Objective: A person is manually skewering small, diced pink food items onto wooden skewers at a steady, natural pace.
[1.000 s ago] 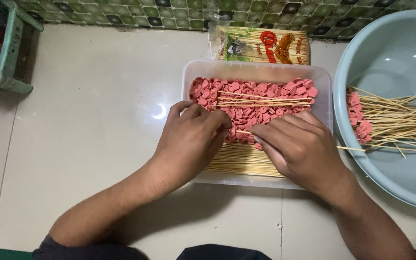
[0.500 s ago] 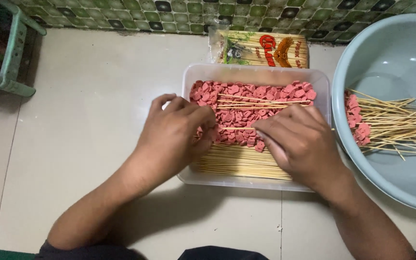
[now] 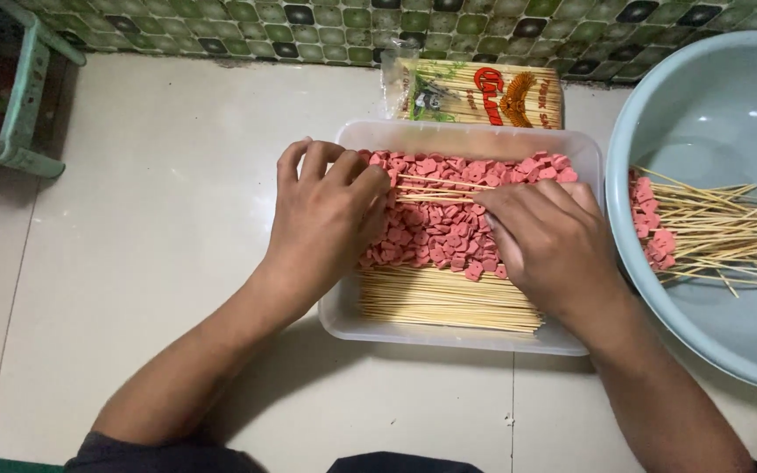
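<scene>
A clear plastic tray (image 3: 357, 320) holds a heap of pink sausage slices (image 3: 435, 228), with a bundle of bare bamboo skewers (image 3: 444, 302) along its near side. My left hand (image 3: 326, 219) lies palm down over the tray's left end, fingertips curled into the slices; what they grip is hidden. My right hand (image 3: 554, 241) rests over the tray's right part, its fingers closed on the end of a few thin skewers (image 3: 435, 188) that lie across the slices between both hands.
A large pale blue basin (image 3: 711, 114) at the right holds several skewers threaded with pink slices (image 3: 711, 236). A printed packet of skewers (image 3: 484, 92) lies behind the tray against the tiled wall. A green stool (image 3: 24, 114) stands at the far left.
My left hand has moved left and away from the right hand, from the skewer tip to the tray's left end. My right hand stays on the skewers.
</scene>
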